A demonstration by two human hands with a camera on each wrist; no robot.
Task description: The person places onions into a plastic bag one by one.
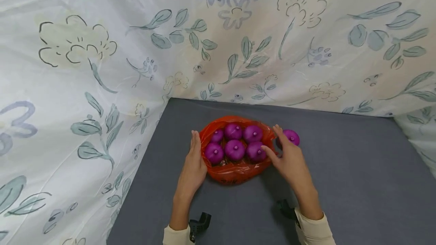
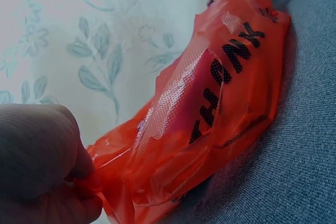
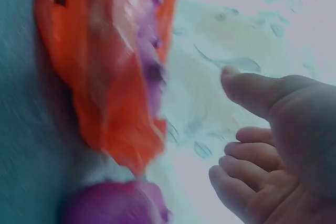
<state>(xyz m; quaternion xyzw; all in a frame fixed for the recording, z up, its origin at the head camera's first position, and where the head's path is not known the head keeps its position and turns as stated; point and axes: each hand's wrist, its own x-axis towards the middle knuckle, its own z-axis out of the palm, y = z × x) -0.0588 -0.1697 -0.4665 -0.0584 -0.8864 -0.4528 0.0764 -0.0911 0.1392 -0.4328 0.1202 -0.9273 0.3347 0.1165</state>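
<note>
A red plastic bag (image 1: 231, 175) lies with its mouth spread wide, and several round purple balls (image 1: 234, 149), each with a small pale nub on top, sit inside. At the bag's left side, my left hand (image 1: 193, 167) pinches its gathered edge between thumb and fingers, as the left wrist view shows. My right hand (image 1: 291, 162) is over the bag's right rim, thumb and fingers spread apart with nothing between them. Just outside the bag, one more purple ball (image 1: 293, 137) is partly hidden behind the right fingers. Black THANK lettering (image 2: 226, 77) marks the bag's side.
A dark grey cloth surface (image 1: 357, 169) lies under everything. Floral fabric (image 1: 238, 48) hangs behind and along the left side. Black wrist mounts (image 1: 201, 222) are strapped at both cream sleeves.
</note>
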